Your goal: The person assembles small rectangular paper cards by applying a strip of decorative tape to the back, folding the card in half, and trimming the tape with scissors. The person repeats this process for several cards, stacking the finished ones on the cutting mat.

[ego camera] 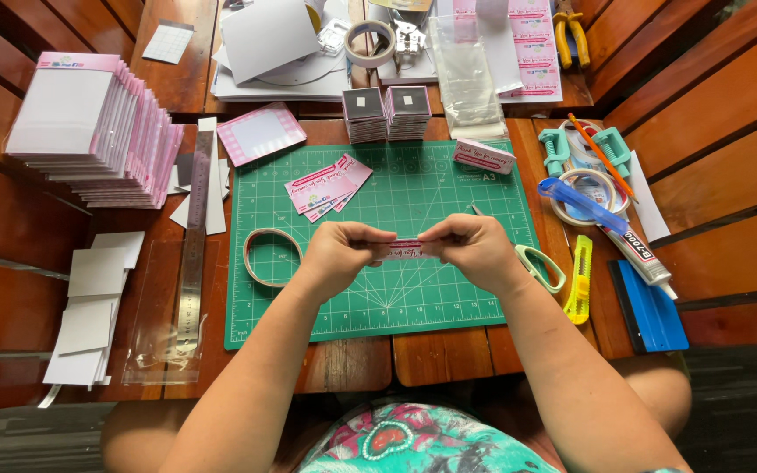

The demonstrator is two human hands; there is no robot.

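- Head view: both my hands over the mat [413, 188], pinching one small pink label [400, 250] between them
- Left hand [336, 252] clamps the label's left end, fingers curled round it
- Right hand [475, 250] clamps the right end, thumb and fingertips closed on it
- Label sits above the mat's centre, off the surface, looks folded or mid-fold; can't tell which
- Progress, as I judge it: one finished-looking folded piece [484, 156] at the mat's top edge, a few flat labels [326, 186] fanned at upper left, so plenty left
- Card stack [89, 131] far left: thick pile, white faces with pink edging, glossy sleeves
- Two short stacks of dark squares [387, 114] just beyond the mat
- Mat: green, matte, white grid, rubbery look
- Steel ruler [194, 254] left of mat, brushed metal, long and flat
- Tape ring [272, 257] lying on the mat's left side, thin hoop
- Scissors [541, 267] just beside my right hand, pale green handles
- Yellow cutter [580, 280], glue tube [637, 254], blue scraper [650, 307] to the right on the slatted wood table [449, 359]
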